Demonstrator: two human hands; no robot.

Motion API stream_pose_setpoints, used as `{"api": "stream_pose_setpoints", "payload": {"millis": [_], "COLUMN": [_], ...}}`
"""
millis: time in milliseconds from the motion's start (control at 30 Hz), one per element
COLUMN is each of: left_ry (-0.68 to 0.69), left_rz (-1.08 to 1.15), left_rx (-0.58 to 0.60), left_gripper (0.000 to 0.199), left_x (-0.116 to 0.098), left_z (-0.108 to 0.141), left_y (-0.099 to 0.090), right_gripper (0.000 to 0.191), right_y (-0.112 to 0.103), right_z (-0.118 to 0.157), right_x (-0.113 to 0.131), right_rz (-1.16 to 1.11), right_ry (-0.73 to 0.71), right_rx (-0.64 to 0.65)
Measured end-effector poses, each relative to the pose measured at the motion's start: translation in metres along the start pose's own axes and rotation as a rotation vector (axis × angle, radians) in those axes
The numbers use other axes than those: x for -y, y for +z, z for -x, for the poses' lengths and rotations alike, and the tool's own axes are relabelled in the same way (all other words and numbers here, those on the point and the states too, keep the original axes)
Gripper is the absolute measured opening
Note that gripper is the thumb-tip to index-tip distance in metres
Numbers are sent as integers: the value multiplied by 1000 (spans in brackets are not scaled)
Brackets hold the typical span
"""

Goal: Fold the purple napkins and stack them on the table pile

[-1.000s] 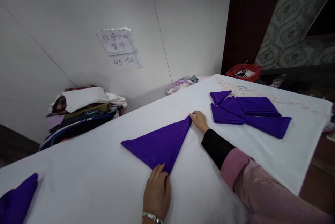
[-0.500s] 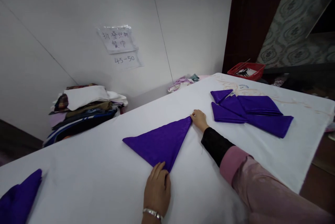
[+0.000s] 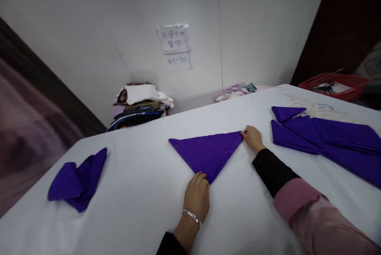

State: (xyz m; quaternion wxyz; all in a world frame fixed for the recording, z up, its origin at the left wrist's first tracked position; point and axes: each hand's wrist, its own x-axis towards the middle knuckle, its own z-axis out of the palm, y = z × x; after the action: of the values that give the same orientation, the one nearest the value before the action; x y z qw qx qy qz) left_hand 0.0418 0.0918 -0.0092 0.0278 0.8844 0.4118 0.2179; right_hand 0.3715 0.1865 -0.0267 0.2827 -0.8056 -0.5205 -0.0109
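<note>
A purple napkin (image 3: 206, 151), folded into a triangle, lies on the white tablecloth in the head view, with one corner pointing toward me. My right hand (image 3: 253, 139) pinches its right corner between thumb and fingertips. Near the bottom corner rests my left hand (image 3: 196, 194), its fingers stretched out over the cloth's edge; a silvery bracelet circles that wrist. To the left stands or lies a folded, bunched purple napkin (image 3: 79, 183), away from both hands. Several flat-folded purple napkins (image 3: 342, 136) overlap at the right.
A white tablecloth (image 3: 143, 207) covers the table. Beyond its far edge are a stack of folded clothes (image 3: 139, 106) and a small heap of cloth (image 3: 233, 92). At the far right sits a red basket (image 3: 351, 84). Handwritten paper signs (image 3: 175, 46) hang on the wall.
The view has swung left, so everything sits further right and the whole bunched napkin shows. Both hands keep their places on the triangular napkin, whose shape looks the same.
</note>
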Motion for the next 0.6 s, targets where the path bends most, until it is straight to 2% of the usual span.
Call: {"api": "stream_pose_setpoints", "payload": {"millis": [167,333,467,600], "left_ry": [24,0,2,104], "left_rz": [2,27,57,59], "left_rx": [-36,-100,-94,-52], "left_gripper": [23,19,16,16], "left_x": [15,33,25,10], "left_z": [13,42,69,86], "left_y": [-12,-26,-37,-47], "right_gripper": [13,24,26,27], "right_y": [-20,-60,-90,-103], "right_z": [18,65,106,130], "right_x": [-4,-12,-25,-41], "right_rz": [-28,-87,-77,-16], "right_ry": [-120,-172,-128,-122], "right_rx": [76,249,343,376]}}
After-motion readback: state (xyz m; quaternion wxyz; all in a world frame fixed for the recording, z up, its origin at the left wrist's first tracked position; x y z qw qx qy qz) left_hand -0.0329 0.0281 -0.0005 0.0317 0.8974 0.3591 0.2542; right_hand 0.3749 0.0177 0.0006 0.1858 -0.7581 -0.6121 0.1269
